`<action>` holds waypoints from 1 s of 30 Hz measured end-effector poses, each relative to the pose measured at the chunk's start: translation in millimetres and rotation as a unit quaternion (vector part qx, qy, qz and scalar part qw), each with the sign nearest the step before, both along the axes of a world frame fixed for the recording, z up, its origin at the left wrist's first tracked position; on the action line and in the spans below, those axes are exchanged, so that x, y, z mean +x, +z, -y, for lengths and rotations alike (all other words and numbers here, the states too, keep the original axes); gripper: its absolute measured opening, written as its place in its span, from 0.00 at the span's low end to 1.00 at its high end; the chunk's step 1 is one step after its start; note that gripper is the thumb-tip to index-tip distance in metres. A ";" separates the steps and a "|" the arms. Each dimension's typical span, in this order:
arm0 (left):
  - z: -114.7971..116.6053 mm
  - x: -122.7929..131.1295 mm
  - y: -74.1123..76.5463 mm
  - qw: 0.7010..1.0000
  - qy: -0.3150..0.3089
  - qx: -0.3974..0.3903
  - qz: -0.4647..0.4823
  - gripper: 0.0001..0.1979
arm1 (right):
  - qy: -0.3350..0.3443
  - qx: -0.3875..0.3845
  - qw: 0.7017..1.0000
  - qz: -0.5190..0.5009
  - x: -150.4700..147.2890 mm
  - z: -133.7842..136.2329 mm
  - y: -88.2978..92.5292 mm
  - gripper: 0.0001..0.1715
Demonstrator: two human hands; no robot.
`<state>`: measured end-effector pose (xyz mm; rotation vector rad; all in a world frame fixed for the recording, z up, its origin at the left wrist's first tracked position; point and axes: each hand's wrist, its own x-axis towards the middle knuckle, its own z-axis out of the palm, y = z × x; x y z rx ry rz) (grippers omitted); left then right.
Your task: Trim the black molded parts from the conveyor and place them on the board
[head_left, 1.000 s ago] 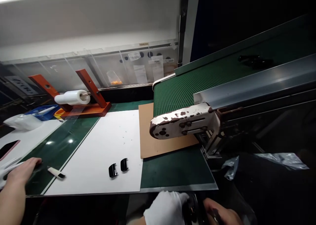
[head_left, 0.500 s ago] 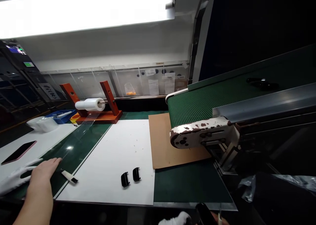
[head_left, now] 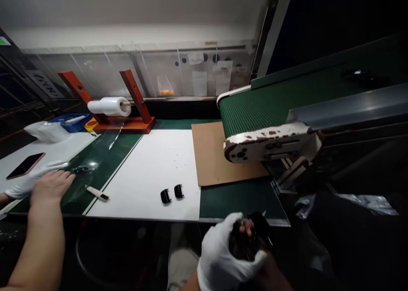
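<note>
Reaching in from the left edge, another person's white-gloved hand (head_left: pixel 35 181) lies beside a phone (head_left: pixel 25 165) on a white sheet, close to the person's own bare left hand (head_left: pixel 52 186). That left hands' neighbour needs no grip: the left hand is open, palm down and fingers spread, holding nothing, on a green mat (head_left: pixel 103 165) that covers the tabletop. Just right of it lies a white-handled scraper (head_left: pixel 97 192), at the edge of a white board (head_left: pixel 143 176). Behind, a film roll (head_left: pixel 110 106) sits on an orange-red wooden stand (head_left: pixel 137 126). Two small black clips (head_left: pixel 165 196) rest side by side on the board, apart from the hands. Further right, a cardboard sheet (head_left: pixel 213 155) lies under the end of a green conveyor belt (head_left: pixel 248 108). At the front, the gloved right hand (head_left: pixel 229 252) is curled shut around a dark object (head_left: pixel 247 240), partly hidden — a bare hand (head_left: pixel 274 274) from the lower right is at it too, though whose, and how it grips, is too dark to tell.
</note>
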<state>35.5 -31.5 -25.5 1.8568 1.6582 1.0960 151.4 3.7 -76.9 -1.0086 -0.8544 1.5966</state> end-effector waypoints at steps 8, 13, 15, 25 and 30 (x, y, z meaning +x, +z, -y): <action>-2.7 9.4 -6.0 0.992 0.013 0.102 0.066 0.31 | 0.020 -0.066 0.996 -0.064 -8.6 24.2 6.0 0.22; -2.7 9.0 -1.1 0.993 0.003 0.104 0.060 0.26 | -0.008 -0.008 1.000 -0.026 2.1 17.6 11.0 0.18; -5.3 7.2 5.3 0.996 -0.017 0.086 0.025 0.23 | -0.019 0.030 0.999 0.008 17.9 13.2 17.4 0.17; -17.9 6.6 -1.4 0.943 -0.138 -0.210 -0.218 0.15 | 0.054 0.114 0.958 0.257 47.9 18.4 27.8 0.06; -16.1 5.5 -13.9 0.928 -0.135 -0.246 -0.245 0.13 | 0.045 0.107 0.952 0.282 47.3 30.0 15.7 0.12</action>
